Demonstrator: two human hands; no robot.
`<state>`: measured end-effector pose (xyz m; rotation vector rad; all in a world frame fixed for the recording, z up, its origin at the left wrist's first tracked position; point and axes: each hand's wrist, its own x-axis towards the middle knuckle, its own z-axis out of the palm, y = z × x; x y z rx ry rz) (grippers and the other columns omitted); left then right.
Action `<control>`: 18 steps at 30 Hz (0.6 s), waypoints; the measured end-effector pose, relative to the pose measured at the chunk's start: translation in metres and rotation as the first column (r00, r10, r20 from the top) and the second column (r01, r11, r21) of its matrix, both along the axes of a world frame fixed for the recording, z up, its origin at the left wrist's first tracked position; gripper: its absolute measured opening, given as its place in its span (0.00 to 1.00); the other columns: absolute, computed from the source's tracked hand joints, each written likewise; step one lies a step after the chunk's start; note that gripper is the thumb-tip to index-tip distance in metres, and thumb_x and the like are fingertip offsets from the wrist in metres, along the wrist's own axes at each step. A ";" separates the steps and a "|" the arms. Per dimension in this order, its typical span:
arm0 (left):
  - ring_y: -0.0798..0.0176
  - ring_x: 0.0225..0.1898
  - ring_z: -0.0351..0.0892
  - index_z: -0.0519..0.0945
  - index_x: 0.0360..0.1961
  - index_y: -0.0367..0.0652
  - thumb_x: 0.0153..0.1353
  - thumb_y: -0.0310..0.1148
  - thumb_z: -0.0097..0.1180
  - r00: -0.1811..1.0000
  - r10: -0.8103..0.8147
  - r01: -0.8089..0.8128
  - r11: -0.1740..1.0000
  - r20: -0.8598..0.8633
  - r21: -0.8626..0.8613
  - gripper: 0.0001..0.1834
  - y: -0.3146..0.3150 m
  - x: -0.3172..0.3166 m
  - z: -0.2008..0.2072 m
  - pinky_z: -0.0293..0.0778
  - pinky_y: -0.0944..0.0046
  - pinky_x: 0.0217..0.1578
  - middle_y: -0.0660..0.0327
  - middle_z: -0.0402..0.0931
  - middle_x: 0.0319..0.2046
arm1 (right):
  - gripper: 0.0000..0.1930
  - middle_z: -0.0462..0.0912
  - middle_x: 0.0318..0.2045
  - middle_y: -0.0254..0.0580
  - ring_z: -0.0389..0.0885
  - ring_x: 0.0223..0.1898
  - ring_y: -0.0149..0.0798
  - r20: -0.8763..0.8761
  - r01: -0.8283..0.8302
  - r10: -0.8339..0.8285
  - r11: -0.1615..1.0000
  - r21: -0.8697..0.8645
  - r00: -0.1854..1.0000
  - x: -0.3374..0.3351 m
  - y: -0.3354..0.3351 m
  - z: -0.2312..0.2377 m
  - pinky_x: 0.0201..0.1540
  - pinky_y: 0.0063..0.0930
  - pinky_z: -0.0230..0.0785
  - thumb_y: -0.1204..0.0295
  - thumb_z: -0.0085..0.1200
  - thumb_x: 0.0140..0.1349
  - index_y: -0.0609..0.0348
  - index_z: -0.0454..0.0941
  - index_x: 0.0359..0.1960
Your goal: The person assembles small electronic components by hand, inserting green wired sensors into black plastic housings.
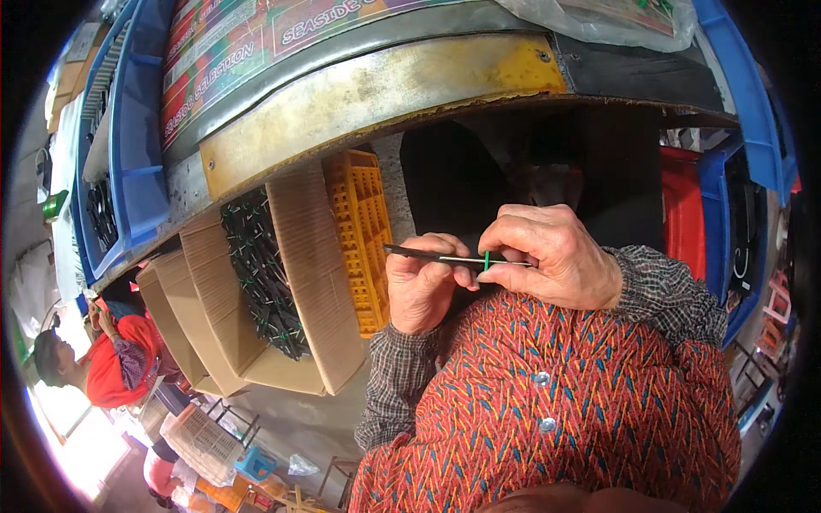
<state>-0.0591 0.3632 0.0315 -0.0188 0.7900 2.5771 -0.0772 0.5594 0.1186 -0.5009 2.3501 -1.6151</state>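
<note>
Person's got a thin dark stick (415, 252) pinched in the left hand (422, 291), basically mid-frame, while the right hand (556, 256) has thumb and finger closed on a little green band (487, 260) around it. Cardboard box (312, 282) of dark pieces (261, 282) sits left of centre.

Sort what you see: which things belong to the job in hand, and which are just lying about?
Belonging to the job:
slim dark piece, in the left hand
green band, at the right hand
probably the dark, green-marked pieces in the cardboard box

Apparently just lying about:
orange crate, beside the box
small blue container, lower left
</note>
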 end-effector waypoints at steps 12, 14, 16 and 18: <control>0.58 0.30 0.78 0.76 0.42 0.34 0.60 0.25 0.57 0.999 0.005 -0.007 0.999 -0.045 -0.033 0.10 -0.003 0.001 -0.007 0.80 0.59 0.31 0.47 0.74 0.38 | 0.10 0.74 0.24 0.48 0.76 0.27 0.51 -0.033 -0.033 0.034 0.999 0.022 0.999 -0.001 -0.002 -0.004 0.28 0.38 0.66 0.73 0.60 0.51 0.64 0.72 0.28; 0.59 0.30 0.78 0.76 0.42 0.34 0.60 0.25 0.57 0.998 0.018 -0.021 0.998 -0.060 -0.060 0.10 -0.002 0.000 -0.006 0.81 0.59 0.31 0.48 0.74 0.38 | 0.10 0.74 0.24 0.48 0.76 0.27 0.51 -0.042 -0.033 0.035 0.999 0.039 0.999 0.000 -0.002 -0.005 0.28 0.38 0.66 0.73 0.59 0.52 0.64 0.72 0.29; 0.59 0.30 0.78 0.76 0.42 0.34 0.60 0.25 0.57 0.998 0.015 -0.018 0.998 -0.053 -0.061 0.10 -0.002 0.000 -0.006 0.81 0.59 0.31 0.48 0.74 0.38 | 0.09 0.72 0.22 0.43 0.73 0.23 0.43 -0.086 -0.012 0.014 1.000 0.025 0.996 0.001 -0.004 -0.011 0.25 0.34 0.63 0.75 0.61 0.50 0.64 0.73 0.30; 0.59 0.30 0.78 0.76 0.42 0.34 0.60 0.26 0.58 0.999 0.013 -0.016 0.998 -0.047 -0.060 0.10 -0.003 0.000 -0.006 0.81 0.59 0.31 0.48 0.74 0.37 | 0.10 0.71 0.20 0.39 0.71 0.19 0.35 -0.131 0.009 -0.007 1.000 0.012 0.991 0.001 -0.004 -0.012 0.21 0.30 0.60 0.76 0.62 0.48 0.63 0.75 0.31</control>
